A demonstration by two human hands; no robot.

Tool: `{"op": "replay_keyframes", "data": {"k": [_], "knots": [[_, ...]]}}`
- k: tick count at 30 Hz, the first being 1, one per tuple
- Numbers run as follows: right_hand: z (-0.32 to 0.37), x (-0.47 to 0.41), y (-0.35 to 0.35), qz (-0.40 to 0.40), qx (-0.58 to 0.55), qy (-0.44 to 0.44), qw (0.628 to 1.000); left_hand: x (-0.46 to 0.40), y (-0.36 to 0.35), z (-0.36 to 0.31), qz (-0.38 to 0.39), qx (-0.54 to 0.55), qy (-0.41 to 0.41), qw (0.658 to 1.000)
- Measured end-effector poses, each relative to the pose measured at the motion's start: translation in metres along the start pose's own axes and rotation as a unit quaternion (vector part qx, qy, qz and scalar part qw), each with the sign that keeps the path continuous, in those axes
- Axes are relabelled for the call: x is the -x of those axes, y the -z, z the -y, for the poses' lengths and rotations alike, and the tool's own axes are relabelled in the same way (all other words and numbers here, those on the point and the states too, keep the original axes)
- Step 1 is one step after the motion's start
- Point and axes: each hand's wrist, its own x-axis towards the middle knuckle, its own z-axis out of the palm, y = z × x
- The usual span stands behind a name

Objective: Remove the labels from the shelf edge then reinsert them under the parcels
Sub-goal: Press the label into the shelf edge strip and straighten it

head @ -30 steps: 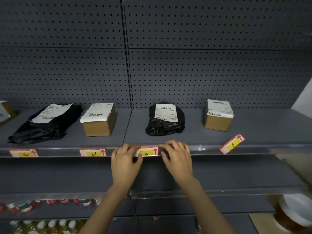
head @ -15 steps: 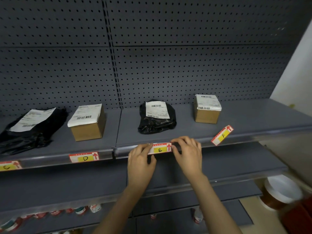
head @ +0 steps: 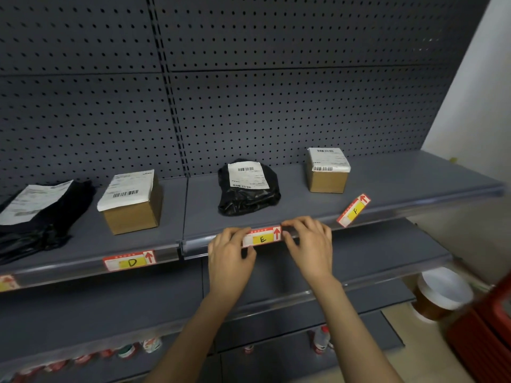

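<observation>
The E label [head: 262, 237] sits in the clear strip on the shelf edge [head: 193, 246], below a black bag parcel [head: 247, 187]. My left hand [head: 231, 257] presses its fingertips on the label's left end; my right hand [head: 309, 244] presses on its right end. Left of them the D label [head: 129, 261] sits in the strip under a cardboard box [head: 132, 205]. The F label [head: 354, 210] lies tilted and loose on the shelf's front lip, before another box [head: 327, 171]. A further label [head: 7, 281] is cut off at the far left, under a flat black bag [head: 41, 214].
A grey pegboard wall [head: 249, 92] backs the shelf. Lower shelves [head: 373, 252] jut out beneath, with bottles [head: 320, 340] on the lowest. A white-lidded brown tub [head: 439, 294] and a red crate [head: 486, 333] stand on the floor at right.
The view has swung left and tilted, so the shelf now slopes. Both hands stay on the ends of the E label, which remains in the strip.
</observation>
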Motion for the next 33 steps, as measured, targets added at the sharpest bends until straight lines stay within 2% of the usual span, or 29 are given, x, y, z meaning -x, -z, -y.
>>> {"op": "replay_keyframes", "data": {"k": [9, 18, 25, 33], "knots": [[-0.033, -0.008, 0.022, -0.036, -0.008, 0.007, 0.999, -0.007, -0.026, -0.036, -0.015, -0.035, -0.052, 0.998], [-0.11, -0.051, 0.064, -0.067, -0.006, 0.049, 0.997, -0.019, -0.087, -0.108, -0.041, -0.027, -0.037, 0.998], [-0.17, -0.08, 0.082, -0.014, -0.002, 0.085, 0.996, -0.022, -0.135, -0.154, -0.07, -0.019, -0.026, 0.997], [-0.204, -0.085, 0.091, 0.055, -0.098, 0.061, 0.992, -0.021, -0.157, -0.175, -0.076, -0.045, 0.013, 0.996]]}}
